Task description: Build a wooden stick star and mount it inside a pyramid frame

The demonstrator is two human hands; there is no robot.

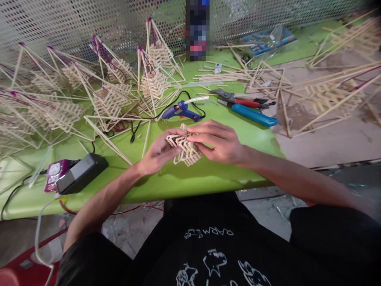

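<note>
1. both hands are on one small stacked lattice block of pale wooden sticks [185, 149], sitting low over the middle of the lime green bench [208, 178], just in front of the person.
2. left hand [157, 153] is cupped under and against the block's left side, fingers curled round it and gripping. right hand [218, 142] is clamped over the top and right side, fingertips pressing on the upper sticks.
3. the block itself looks mostly built, several zigzag layers already stacked. can't tell if the top stick is glued down or just being held in place.
4. what it doesn't have yet: the long stick frame and purple tie that the finished stick pyramids [113, 99] on the left half of the bench have. so i'd say this one's around the halfway mark.
5. the blue hot glue gun with a white glue stick [183, 110] lies just behind the hands, nobody touching it.
6. red-handled pliers [242, 99] and a blue-handled cutter [253, 115] lie off to the right, also idle. loose thin wooden sticks [226, 75] are piled further back.
7. a black power adapter box [81, 172] sits near the left front edge.
</note>
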